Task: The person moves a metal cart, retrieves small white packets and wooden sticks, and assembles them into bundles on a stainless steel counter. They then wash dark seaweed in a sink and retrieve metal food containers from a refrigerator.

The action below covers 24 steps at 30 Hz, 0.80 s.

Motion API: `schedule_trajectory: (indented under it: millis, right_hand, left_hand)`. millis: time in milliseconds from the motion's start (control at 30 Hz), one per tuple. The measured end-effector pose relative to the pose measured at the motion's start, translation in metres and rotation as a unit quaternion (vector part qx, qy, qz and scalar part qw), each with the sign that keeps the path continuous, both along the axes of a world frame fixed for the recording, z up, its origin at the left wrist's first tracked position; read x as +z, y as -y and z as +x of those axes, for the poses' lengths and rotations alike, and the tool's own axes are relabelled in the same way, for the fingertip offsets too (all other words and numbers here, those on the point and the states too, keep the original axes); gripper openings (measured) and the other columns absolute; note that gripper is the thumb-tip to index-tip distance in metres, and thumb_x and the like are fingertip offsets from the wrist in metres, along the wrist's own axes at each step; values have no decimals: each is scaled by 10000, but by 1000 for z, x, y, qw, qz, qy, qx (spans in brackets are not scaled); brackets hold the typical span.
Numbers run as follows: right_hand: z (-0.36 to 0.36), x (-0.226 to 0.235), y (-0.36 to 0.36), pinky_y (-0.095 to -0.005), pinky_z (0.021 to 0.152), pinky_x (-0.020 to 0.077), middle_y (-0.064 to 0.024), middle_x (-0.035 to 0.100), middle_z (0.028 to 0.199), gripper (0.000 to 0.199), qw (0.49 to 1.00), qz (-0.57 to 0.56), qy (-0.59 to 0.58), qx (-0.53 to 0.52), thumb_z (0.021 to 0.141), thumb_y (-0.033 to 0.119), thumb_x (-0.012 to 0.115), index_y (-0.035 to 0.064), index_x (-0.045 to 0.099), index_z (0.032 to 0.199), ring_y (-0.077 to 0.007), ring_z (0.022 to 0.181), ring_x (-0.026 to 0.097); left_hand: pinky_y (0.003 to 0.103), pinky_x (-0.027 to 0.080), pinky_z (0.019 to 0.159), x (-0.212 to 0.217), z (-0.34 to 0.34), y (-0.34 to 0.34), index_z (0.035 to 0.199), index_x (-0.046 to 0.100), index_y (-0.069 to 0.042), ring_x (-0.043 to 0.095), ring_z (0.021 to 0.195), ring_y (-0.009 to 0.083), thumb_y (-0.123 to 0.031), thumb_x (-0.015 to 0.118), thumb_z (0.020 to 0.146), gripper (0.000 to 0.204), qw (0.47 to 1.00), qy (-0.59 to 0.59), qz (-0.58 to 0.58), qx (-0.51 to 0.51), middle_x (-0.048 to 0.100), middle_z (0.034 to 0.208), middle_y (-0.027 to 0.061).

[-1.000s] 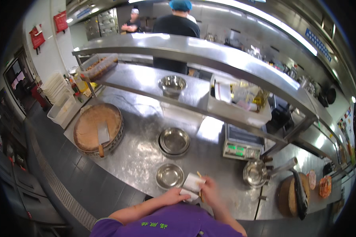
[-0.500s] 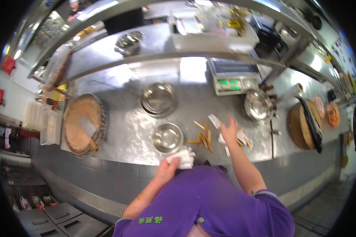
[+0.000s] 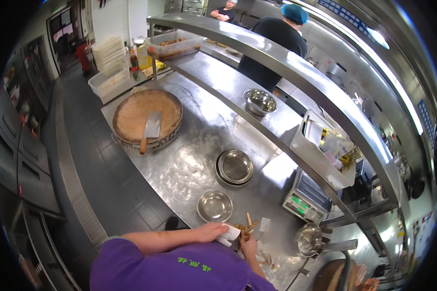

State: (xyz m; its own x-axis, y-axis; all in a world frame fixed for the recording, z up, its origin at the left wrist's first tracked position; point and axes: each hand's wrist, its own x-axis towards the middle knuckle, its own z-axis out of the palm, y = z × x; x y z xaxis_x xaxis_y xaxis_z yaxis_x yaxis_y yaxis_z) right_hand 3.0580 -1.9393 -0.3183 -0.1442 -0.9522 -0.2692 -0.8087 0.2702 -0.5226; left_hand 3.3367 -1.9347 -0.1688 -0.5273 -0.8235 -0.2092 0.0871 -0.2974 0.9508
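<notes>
Several white paper slips [image 3: 230, 232] are in my left hand [image 3: 212, 232], whose fingers are closed on them beside the near metal bowl [image 3: 214, 206]. Close to its right, my right hand [image 3: 249, 246] has its fingers curled at a loose heap of thin brown sticks [image 3: 249, 221], seemingly pinching some; its fingertips are partly hidden. A single white slip [image 3: 264, 224] lies on the steel counter [image 3: 179, 172] just beyond the sticks. More slips and bits [image 3: 267, 260] are scattered to the right of my right hand. Farther off sits a stack of metal bowls [image 3: 235, 167].
A round chopping block [image 3: 138, 109] bears a cleaver [image 3: 153, 125] at the left. On the right stand a scale [image 3: 303, 199] and a metal pan [image 3: 310, 240]. A steel shelf [image 3: 277, 53] spans the counter. Beyond it a person in black [image 3: 277, 41] faces away.
The view has swung to the left, bringing the chopping block nearer the middle. My right hand has left the lone slip and come to the brown sticks, near my left hand, which keeps its slips.
</notes>
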Motion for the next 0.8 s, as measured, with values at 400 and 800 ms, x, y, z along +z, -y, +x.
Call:
schedule_trajectory:
  millis: [400, 800]
  right_hand:
    - [-2, 50, -7, -321, 716, 576, -135, 652, 965, 627, 905, 81, 407, -97, 904, 86, 621, 52, 340, 1464, -215, 893, 692]
    - [24, 202, 14, -330, 848, 531, -126, 688, 1084, 208, 805, -51, 586, -76, 972, 88, 570, -46, 646, 1112, -193, 942, 657]
  left_hand:
    - [332, 461, 983, 39, 10, 10, 1343, 550, -19, 596, 1109, 170, -250, 431, 1047, 394, 998, -41, 45, 16, 637, 1234, 81]
    - [405, 560, 878, 141, 15, 49, 1291, 538, 37, 686, 961, 286, -184, 481, 1000, 370, 969, -159, 139, 126, 661, 1138, 162]
